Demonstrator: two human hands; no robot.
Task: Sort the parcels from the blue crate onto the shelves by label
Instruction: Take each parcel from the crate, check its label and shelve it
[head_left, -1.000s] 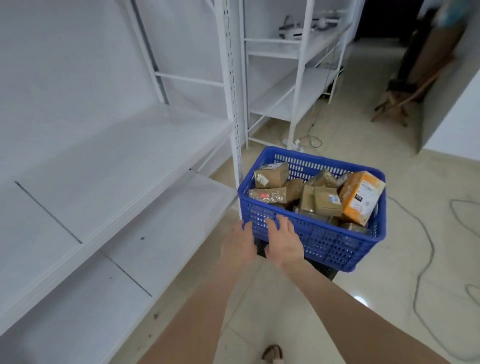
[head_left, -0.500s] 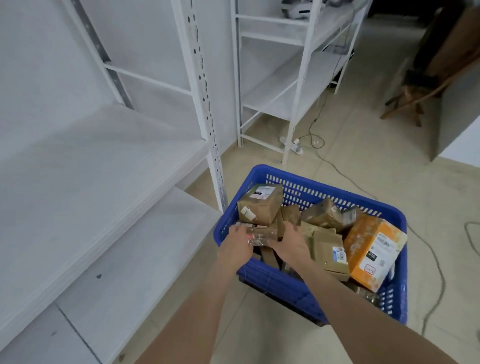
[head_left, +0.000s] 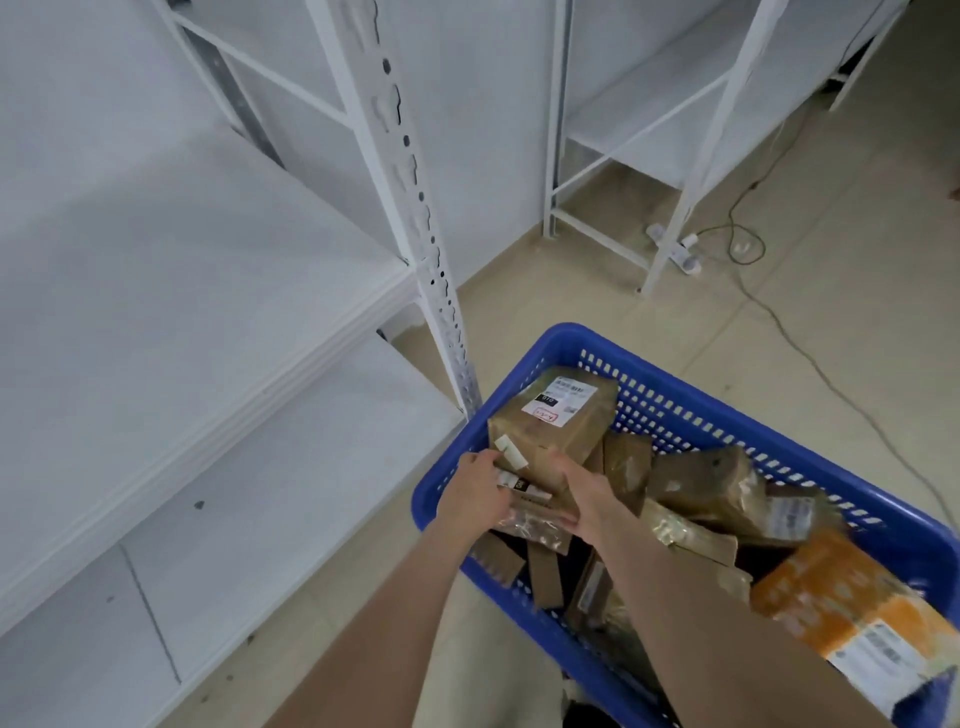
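Cardboard under tape, so we judged the small parcel (head_left: 523, 491) stiff and light; our left hand (head_left: 478, 491) and right hand (head_left: 592, 501) gripped its opposite ends, fingers curled.

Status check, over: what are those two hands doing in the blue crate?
Left hand, right hand: both gripping small parcel. Inside blue crate, not yet shelved. Big labelled box close behind.

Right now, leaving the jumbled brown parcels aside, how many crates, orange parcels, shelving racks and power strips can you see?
Blue crate: 1
Orange parcel: 1
White shelving racks: 2, near rack and far rack
Power strip: 1
Total: 5
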